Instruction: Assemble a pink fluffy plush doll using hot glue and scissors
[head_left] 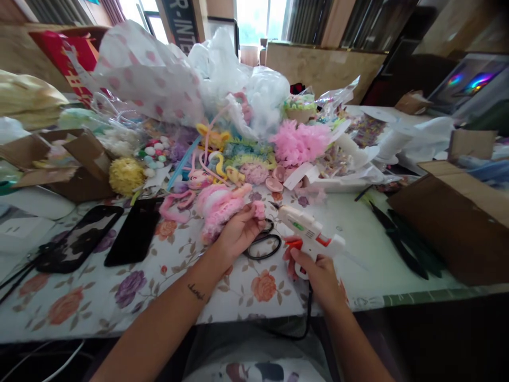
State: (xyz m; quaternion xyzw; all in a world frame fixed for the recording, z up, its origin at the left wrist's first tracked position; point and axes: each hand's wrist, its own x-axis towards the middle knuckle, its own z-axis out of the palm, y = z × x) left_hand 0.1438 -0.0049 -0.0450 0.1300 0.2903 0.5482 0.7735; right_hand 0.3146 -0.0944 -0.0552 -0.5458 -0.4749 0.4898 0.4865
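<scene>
My left hand [240,232] is closed, pinching a small pink fluffy piece [259,210] between thumb and fingers. Beside it, a larger pink fluffy item [218,209] with a white band lies against the back of that hand. My right hand [314,270] wraps round the handle of a white hot glue gun [306,225] with an orange trigger. Its nozzle points left toward the pink piece, a small gap apart. Black-handled scissors [265,247] lie on the flowered cloth between my hands, partly hidden by my left hand.
Two dark phones [133,233] lie at the left near an open cardboard box [89,164]. Craft pieces and plastic bags [155,79] pile up behind my hands. Black-bladed pliers or shears [397,241] and a brown box [461,217] are at the right.
</scene>
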